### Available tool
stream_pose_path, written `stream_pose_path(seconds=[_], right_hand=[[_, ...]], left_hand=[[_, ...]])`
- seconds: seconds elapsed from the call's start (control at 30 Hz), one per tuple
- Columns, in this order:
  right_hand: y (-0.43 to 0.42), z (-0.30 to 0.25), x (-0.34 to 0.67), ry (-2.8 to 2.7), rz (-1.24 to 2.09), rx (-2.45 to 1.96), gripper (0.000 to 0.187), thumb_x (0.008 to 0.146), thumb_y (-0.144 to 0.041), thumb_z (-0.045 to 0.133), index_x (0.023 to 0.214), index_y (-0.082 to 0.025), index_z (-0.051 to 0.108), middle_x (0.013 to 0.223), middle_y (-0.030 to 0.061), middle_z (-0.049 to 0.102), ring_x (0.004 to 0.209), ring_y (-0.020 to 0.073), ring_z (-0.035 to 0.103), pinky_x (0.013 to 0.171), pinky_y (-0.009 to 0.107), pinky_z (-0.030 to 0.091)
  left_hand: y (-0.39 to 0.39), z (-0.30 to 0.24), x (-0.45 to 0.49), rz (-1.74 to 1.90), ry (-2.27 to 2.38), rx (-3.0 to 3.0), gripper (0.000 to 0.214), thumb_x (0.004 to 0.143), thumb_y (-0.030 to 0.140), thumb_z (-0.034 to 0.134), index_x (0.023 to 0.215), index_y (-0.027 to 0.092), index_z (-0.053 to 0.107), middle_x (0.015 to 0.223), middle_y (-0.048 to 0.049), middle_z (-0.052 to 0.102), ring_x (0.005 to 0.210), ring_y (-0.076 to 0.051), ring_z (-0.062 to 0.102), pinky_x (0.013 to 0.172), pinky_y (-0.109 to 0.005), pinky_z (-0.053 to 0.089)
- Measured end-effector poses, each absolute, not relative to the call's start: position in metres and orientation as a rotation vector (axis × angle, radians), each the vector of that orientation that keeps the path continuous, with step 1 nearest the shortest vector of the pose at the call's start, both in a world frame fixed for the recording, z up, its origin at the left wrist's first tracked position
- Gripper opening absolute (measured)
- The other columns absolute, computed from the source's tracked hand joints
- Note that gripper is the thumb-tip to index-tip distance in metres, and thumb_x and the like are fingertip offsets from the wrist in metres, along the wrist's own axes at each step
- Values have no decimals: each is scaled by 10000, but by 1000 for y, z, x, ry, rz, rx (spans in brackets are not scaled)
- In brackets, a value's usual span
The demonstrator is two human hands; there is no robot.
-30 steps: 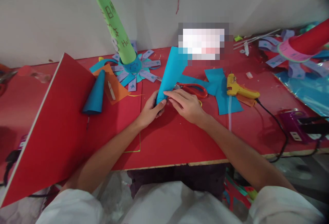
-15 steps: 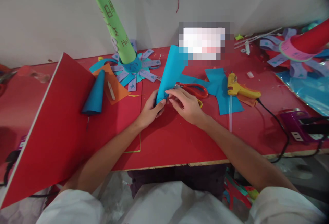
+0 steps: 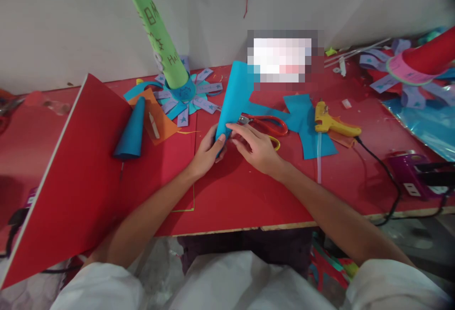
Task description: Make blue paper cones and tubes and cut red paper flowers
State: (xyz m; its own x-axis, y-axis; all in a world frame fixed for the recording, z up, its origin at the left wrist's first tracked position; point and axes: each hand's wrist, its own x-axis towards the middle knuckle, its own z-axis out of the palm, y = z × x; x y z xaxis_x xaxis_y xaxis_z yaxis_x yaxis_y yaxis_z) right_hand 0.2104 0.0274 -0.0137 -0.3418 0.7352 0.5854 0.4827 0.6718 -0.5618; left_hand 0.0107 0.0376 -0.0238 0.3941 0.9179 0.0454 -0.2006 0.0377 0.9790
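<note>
A blue paper roll (image 3: 234, 92), wider at the top and narrow at the bottom, leans slightly to the right above the red table. My left hand (image 3: 208, 151) is closed around its lower end, thumb across the front. The index fingertip of my right hand (image 3: 258, 146) touches the roll's lower right side; its thumb is held apart and no object sits between them. Just behind my right hand lie red-handled scissors (image 3: 270, 124), and a yellow handle loop (image 3: 276, 143) shows below them. A finished-looking blue paper cone (image 3: 131, 132) stands to the left.
A yellow glue gun (image 3: 334, 123) rests by blue paper scraps (image 3: 305, 132). A red board (image 3: 71, 172) stands tilted at left. Behind are orange paper (image 3: 163, 127) and a green paper tube (image 3: 159, 35) on a petal base. A purple power strip (image 3: 408, 172) sits at right.
My right index finger has shifted slightly up and lies straighter on the roll. The roll has turned a little in my left hand, and its top has moved slightly left.
</note>
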Motion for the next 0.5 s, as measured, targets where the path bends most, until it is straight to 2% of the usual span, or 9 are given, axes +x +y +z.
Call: stream_pose_path(seconds=[0.23,0.4,0.5], right_hand=[[28,-13,210,-1983,384,-916,298,1108,-218,512,1331,-265,704,1193,80,798,1101,234,775,934,369,650],[27,-13,212,-1954,430,-1054,423,1101,-258,525,1514,-279,610,1299,82,786,1108,239,777,875,353,657],[27,-9,214,-1952,473,-1116,488,1106,-322,541,1592,-291,552,1223,69,809,997,230,789,827,344,652]], left_hand=[[39,-27,10,979,747,1254,525,1018,539,703,1367,194,517,732,83,467,533,-58,451,412,-154,380],[39,-28,9,973,778,1335,682,1017,511,713,1542,173,440,737,76,511,531,-60,466,467,-177,439],[37,-24,9,942,805,1376,727,1018,493,714,1589,162,409,731,72,523,521,-63,483,470,-183,431]])
